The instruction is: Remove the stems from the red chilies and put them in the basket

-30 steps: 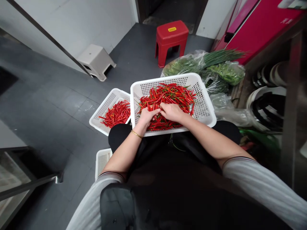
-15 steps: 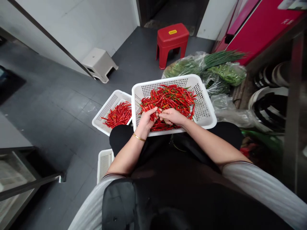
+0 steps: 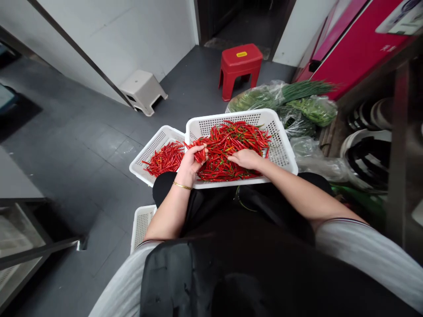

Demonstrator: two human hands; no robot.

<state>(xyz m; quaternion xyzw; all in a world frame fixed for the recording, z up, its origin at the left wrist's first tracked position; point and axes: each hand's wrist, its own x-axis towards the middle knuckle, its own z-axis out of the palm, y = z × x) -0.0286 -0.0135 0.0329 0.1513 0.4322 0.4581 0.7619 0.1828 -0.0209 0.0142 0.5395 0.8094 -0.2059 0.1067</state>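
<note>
A white perforated basket [image 3: 280, 147] rests across my lap, holding a heap of red chilies with green stems [image 3: 241, 136]. My left hand [image 3: 187, 166] is closed around a small bunch of red chilies [image 3: 199, 155] at the basket's left side. Over the middle of the heap, my right hand [image 3: 247, 158] has its fingers curled down with the tips together at the chilies. Whatever lies between those fingertips is hidden. To the left and lower sits a second white basket [image 3: 140, 169] with stemless-looking red chilies [image 3: 164, 159].
Part of another white basket [image 3: 142, 222] shows by my left forearm. A red stool [image 3: 241, 61] and a white stool [image 3: 142, 90] stand ahead. Bagged green vegetables [image 3: 261, 97] lie beyond the lap basket, and stacked round containers [image 3: 366, 152] are at the right.
My hands were together over the chilies and are now apart. The left has shifted left with its bunch, and the right has moved right onto the heap. The view has tilted slightly.
</note>
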